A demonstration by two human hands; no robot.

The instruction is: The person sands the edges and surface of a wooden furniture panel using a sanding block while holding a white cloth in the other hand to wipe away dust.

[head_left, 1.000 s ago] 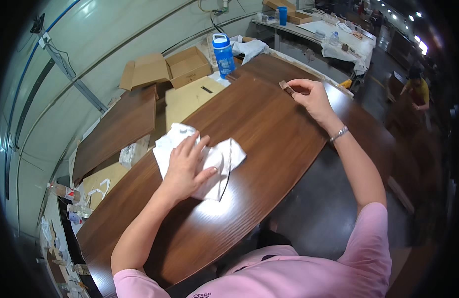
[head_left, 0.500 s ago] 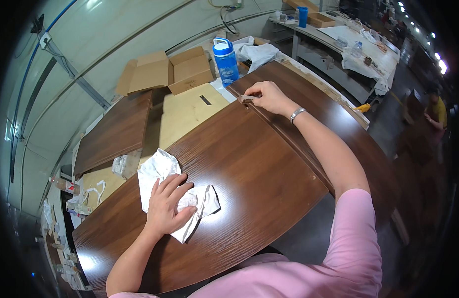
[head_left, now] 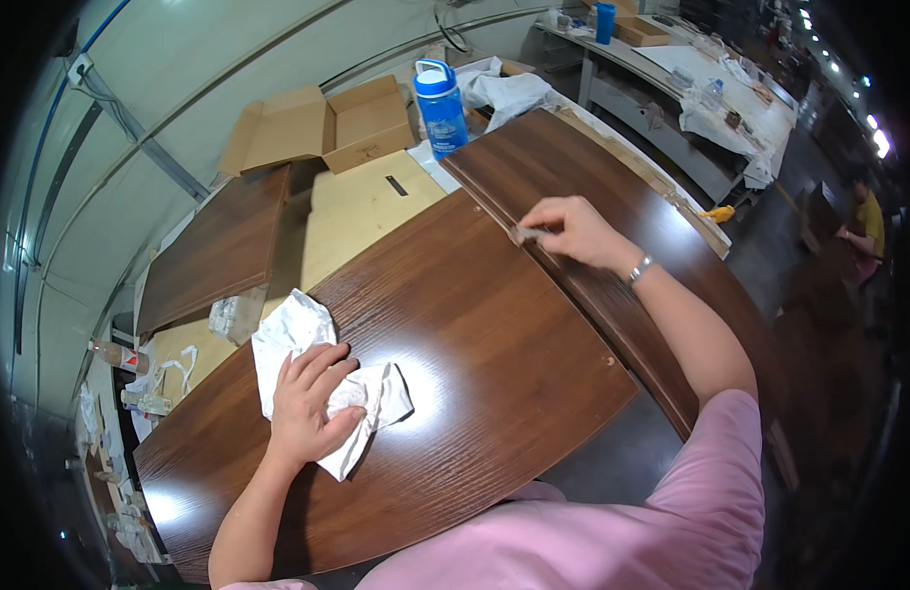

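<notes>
My left hand (head_left: 315,405) lies with fingers spread on a crumpled white cloth (head_left: 296,326), which rests on a dark brown wood-grain panel (head_left: 504,344). In a pinch between its thumb and fingers, my right hand (head_left: 585,236) holds a small greyish-brown folded piece of what looks like sandpaper (head_left: 524,235). That piece touches the panel's far right edge, by the gap along a second brown panel (head_left: 612,182). My fingers partly cover it. Small light marks show near two corners of the nearer panel.
Behind the panels stand a blue water bottle (head_left: 440,113) and an open cardboard box (head_left: 366,123). Another brown panel (head_left: 214,251) leans at the left, near a plastic bottle (head_left: 119,356). A cluttered workbench (head_left: 662,74) is at the back right; a person in yellow (head_left: 868,221) is beyond.
My right hand has slid the folded piece along the panel edge, toward me and to the right. My left hand stays on the cloth. The whole view has shifted slightly.
</notes>
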